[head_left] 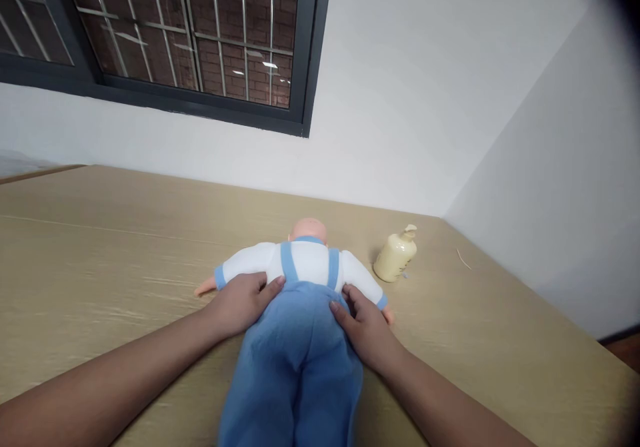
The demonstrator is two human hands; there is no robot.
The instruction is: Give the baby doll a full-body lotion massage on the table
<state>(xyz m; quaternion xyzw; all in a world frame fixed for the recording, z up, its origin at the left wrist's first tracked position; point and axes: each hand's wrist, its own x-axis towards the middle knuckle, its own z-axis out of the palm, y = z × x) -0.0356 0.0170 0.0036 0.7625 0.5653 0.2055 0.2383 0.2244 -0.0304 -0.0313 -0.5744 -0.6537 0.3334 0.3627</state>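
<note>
A baby doll lies face down on the wooden surface, its head pointing away from me. It wears a white top with blue cuffs and blue trousers with straps, and its arms spread out to both sides. My left hand grips the doll's waist from the left, thumb on top near the strap. On the opposite side my right hand holds the waist, its thumb against the trousers. Fingertips tucked along the doll's sides are partly hidden. The doll's feet fall outside the view.
A cream pump bottle stands to the right of the doll's head. Further right lies a thin pale strip on the tabletop. White walls meet at the back right corner, and a barred window is at upper left.
</note>
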